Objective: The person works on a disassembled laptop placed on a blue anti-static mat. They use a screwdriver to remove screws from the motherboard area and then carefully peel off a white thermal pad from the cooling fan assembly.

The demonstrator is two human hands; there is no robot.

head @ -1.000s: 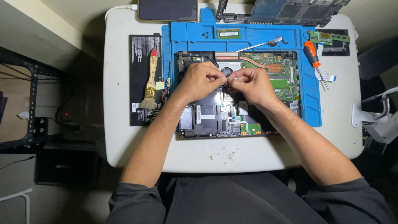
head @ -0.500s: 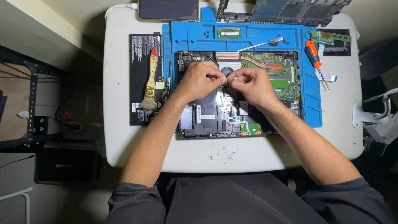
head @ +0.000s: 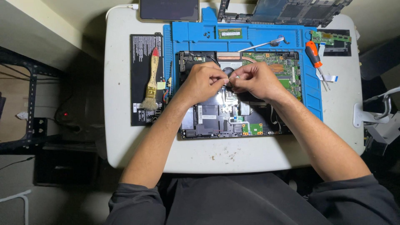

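Nearest the viewer, two forearms in dark sleeves reach up over the front edge of the white worktop (head: pixel 216 160). Past that edge lies an opened laptop (head: pixel 216 123) with its bottom cover off, resting on a blue mat (head: pixel 196 39).

Over the middle of the laptop the two hands meet. The left hand (head: pixel 202 83) is curled with its fingertips pinched together, and the right hand (head: pixel 256 80) is curled the same way just beside it, fingertips almost touching those of the left. Both pinch at something small over the fan area; what it is cannot be made out.

A green circuit board (head: pixel 283 66) shows to the right of the hands. On the left, a paintbrush (head: pixel 151 83) lies on a flat black battery (head: pixel 143 79). On the right, an orange screwdriver (head: pixel 313 54) rests at the mat's edge.

Farther back, a memory stick (head: pixel 230 33) and metal tweezers (head: pixel 264 43) lie on the mat. At the far edge are a phone (head: pixel 168 9) and a removed laptop cover (head: pixel 283 10).
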